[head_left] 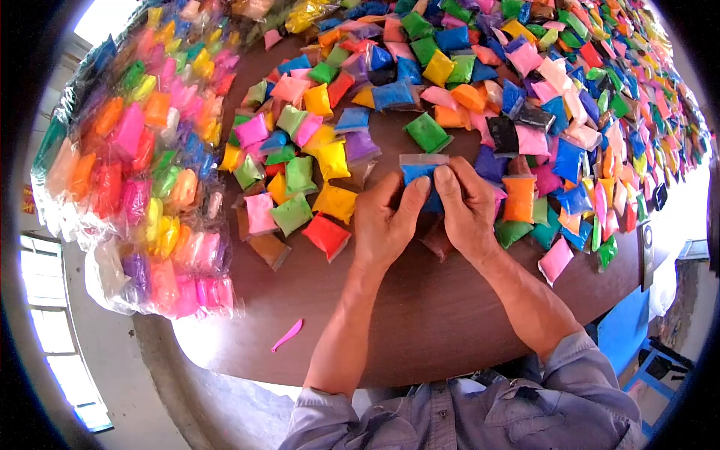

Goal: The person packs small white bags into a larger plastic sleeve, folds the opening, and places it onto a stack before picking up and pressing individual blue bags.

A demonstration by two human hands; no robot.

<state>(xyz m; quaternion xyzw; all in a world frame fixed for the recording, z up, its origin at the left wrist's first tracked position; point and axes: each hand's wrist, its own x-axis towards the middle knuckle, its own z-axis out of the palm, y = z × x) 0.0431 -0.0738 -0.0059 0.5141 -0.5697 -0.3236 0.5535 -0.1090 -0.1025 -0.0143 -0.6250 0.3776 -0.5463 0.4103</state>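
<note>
Between my two hands is a small blue clay packet (418,171) in clear plastic, its flat top edge pointing away from me. My left hand (388,217) grips its left side, thumb on top. On the right side, my right hand (466,210) presses it with the thumb, fingers curled beneath. The packet's lower part is mostly covered by the thumbs. Just beyond the hands lies a green packet (428,133). Close to my left hand are a yellow packet (335,202) and a red packet (327,236); an orange packet (519,198) lies beside my right hand.
A large heap of mixed coloured packets (570,105) spreads over the far and right side of the brown table (420,322). At left, clear bags (150,187) full of coloured packets are stacked. A pink plastic tool (287,335) lies near the front edge.
</note>
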